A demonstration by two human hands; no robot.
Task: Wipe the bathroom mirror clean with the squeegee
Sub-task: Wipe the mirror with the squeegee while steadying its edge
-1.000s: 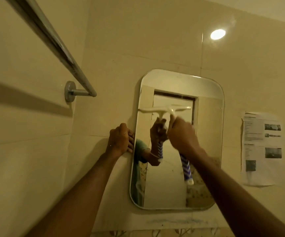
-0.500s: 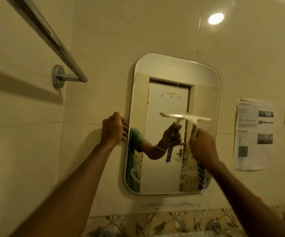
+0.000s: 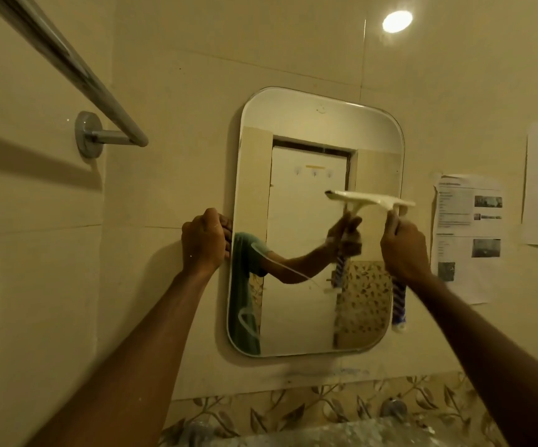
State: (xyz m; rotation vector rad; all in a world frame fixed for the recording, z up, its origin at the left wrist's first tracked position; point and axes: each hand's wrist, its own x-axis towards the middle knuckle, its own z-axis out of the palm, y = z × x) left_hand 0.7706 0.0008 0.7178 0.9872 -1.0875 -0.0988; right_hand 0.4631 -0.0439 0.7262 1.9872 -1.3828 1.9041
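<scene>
A beige tiled wall (image 3: 171,101) is carrying the mirror (image 3: 296,240). The right hand (image 3: 405,250) is clamping its grip around the squeegee (image 3: 371,199) handle, the striped end sticking out below, the white blade lying level above it against the mirror's right edge. The left hand (image 3: 203,241) is curling its grip on the mirror's left edge.

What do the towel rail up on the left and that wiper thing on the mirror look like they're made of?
The towel rail looks like polished metal: silvery, with bright streaks of reflection. The squeegee head looks like matte cream plastic; its handle below the right hand is striped blue and white, material unclear.
</scene>
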